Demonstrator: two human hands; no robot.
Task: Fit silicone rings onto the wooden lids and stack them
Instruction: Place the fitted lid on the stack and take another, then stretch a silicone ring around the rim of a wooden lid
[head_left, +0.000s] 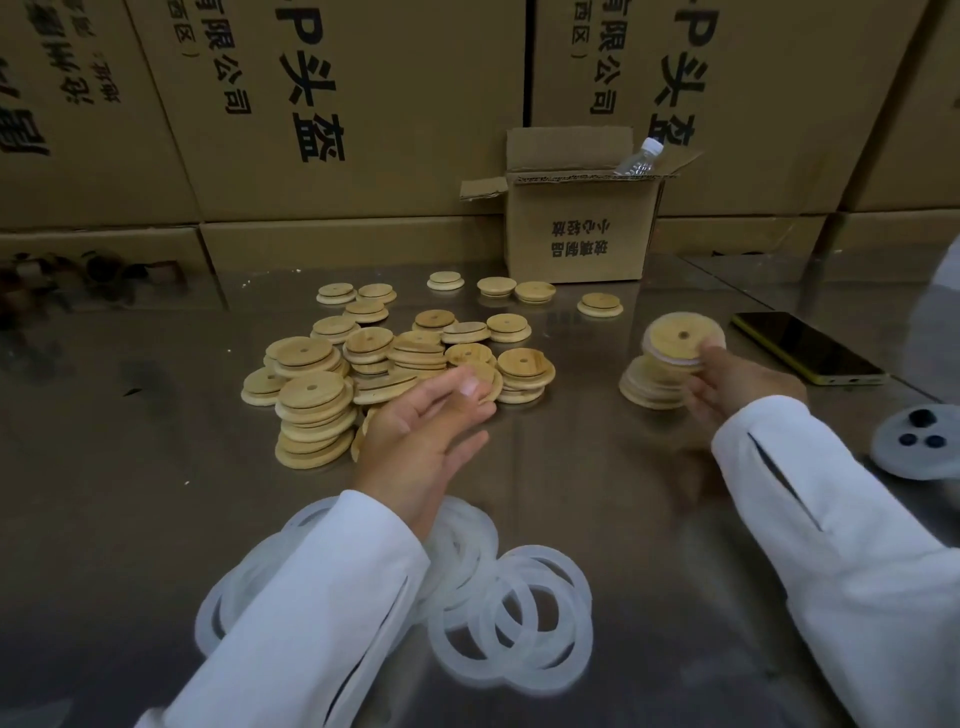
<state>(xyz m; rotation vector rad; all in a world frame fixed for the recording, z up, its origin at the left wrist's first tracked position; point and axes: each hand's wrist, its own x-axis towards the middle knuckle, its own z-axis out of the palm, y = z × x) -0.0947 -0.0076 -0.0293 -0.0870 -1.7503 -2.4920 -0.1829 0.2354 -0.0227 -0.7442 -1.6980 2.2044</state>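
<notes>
The right hand (727, 382) has its fingers curled round the rim of one wooden lid (675, 340), pinching it at the lid's 4 o'clock edge. The lid is clear of the counter (597, 493) and tilted so its face and centre hole show toward the camera. A pale band seems to run round its edge, probably a fitted ring, though motion blur leaves that unsure.

The small stack (647, 392) of lids lies flat on the counter just beside this hand, at about 7 o'clock from the held lid and partly overlapped by it in the view. The coming move turns on that relation. The lid most likely has to be levelled and lowered toward 7 o'clock onto the stack, and the right hand is much the nearer one for it.

The left hand (421, 426) hangs open with relaxed, slightly spread fingers, and nothing can be seen in its grip. The heap of bare lids (311, 395) lies from 10 to 1 o'clock of it, close by. The loose silicone rings (519, 618) lie at 5 o'clock of it, partly under the white sleeve.

A phone (808, 348) lies at 2 o'clock of the right hand. A cardboard box (582, 234) stands at 12 o'clock on the counter.
</notes>
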